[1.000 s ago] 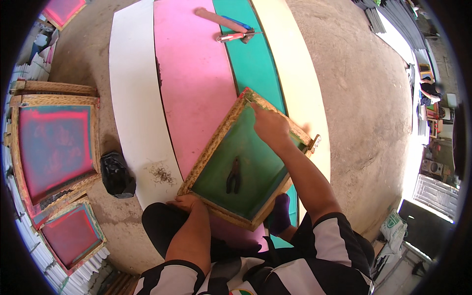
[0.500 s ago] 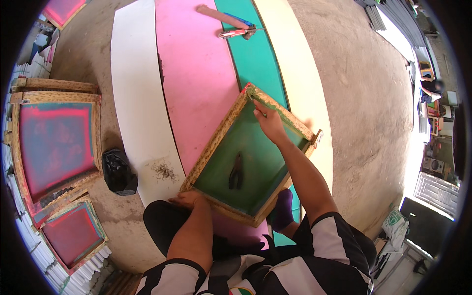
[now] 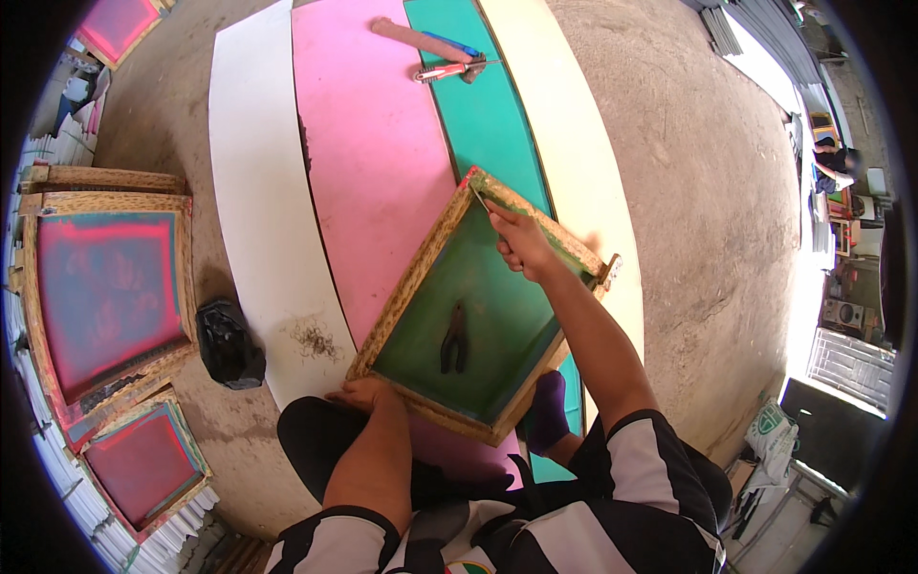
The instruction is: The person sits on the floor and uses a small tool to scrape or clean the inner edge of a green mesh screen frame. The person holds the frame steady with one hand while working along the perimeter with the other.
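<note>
A wooden screen-printing frame (image 3: 418, 271) with green mesh lies tilted across my lap and the striped boards. My left hand (image 3: 368, 393) is closed on its near left corner, fingers partly hidden beneath the wood. In my right hand (image 3: 521, 239) is a thin tool with a narrow metal shaft (image 3: 478, 197), its tip at the frame's far corner. My fingers cover the handle, so its exact kind is hidden. Dark pliers (image 3: 454, 342) rest on the mesh, handles toward me. A short wooden piece (image 3: 610, 273) sticks out at the frame's right corner.
A hammer (image 3: 421, 40) and a red-handled screwdriver (image 3: 443, 72) lie at the boards' far end. Small dark scraps (image 3: 312, 339) are scattered on the white board (image 3: 251, 172). A black plastic bag (image 3: 229, 344) stands left, near more printing frames (image 3: 185, 258).
My right hand has drawn back slightly from the far corner, and more of the tool's shaft shows. My left hand keeps its hold. The whole view has shifted a little.
</note>
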Motion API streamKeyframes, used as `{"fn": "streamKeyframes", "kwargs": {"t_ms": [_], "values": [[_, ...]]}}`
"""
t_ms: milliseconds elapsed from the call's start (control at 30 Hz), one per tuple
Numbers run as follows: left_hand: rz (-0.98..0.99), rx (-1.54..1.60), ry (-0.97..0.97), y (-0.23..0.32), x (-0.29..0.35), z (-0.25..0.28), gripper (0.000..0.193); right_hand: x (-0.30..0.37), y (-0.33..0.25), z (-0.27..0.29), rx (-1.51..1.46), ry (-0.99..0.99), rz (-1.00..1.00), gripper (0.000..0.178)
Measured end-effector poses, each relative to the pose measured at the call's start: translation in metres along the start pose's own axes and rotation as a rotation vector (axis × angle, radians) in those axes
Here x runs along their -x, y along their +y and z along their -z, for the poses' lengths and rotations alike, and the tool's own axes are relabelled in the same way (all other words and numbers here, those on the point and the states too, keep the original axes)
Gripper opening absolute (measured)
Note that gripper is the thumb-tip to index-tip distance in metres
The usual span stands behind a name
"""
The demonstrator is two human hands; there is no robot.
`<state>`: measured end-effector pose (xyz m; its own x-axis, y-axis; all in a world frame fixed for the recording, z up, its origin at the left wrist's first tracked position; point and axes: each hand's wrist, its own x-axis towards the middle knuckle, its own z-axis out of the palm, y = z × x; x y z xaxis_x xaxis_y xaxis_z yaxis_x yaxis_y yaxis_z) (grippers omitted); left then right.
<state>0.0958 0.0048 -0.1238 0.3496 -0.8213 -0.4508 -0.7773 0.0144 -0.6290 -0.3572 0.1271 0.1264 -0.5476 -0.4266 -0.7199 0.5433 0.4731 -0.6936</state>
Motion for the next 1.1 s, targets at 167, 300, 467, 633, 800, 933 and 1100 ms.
{"fn": "streamKeyframes", "kwargs": {"t_ms": [167, 300, 467, 633, 800, 933, 1100], "values": [[0.020, 0.305, 0.072, -0.003, 0.033, 0.030, 0.057, -0.037, 0.054, 0.013, 0.930, 0.455, 0.713, 0.047], [0.033, 0.464, 0.051, -0.015, 0.062, 0.088, 0.057, -0.007, 0.011, -0.001, 0.508, 0.245, 0.305, 0.045], [-0.037, 0.206, 0.005, -0.013, 0.056, 0.080, 0.052, -0.001, -0.004, 0.007, -0.221, -0.062, -0.122, 0.042], [-0.214, -0.268, -0.078, -0.013, 0.086, 0.125, 0.048, -0.012, 0.037, -0.010, 0.231, 0.277, 0.313, 0.043], [-0.301, -0.490, -0.126, -0.022, 0.116, 0.176, 0.048, 0.006, 0.021, -0.053, 0.399, 0.446, 0.331, 0.044], [-0.261, -0.369, -0.100, -0.015, 0.092, 0.132, 0.050, 0.004, 0.023, -0.070, 0.304, 0.532, 0.322, 0.044], [-0.107, -0.203, -0.005, 0.005, 0.036, 0.044, 0.055, -0.002, 0.021, -0.094, 0.232, 0.667, 0.276, 0.045]]}}
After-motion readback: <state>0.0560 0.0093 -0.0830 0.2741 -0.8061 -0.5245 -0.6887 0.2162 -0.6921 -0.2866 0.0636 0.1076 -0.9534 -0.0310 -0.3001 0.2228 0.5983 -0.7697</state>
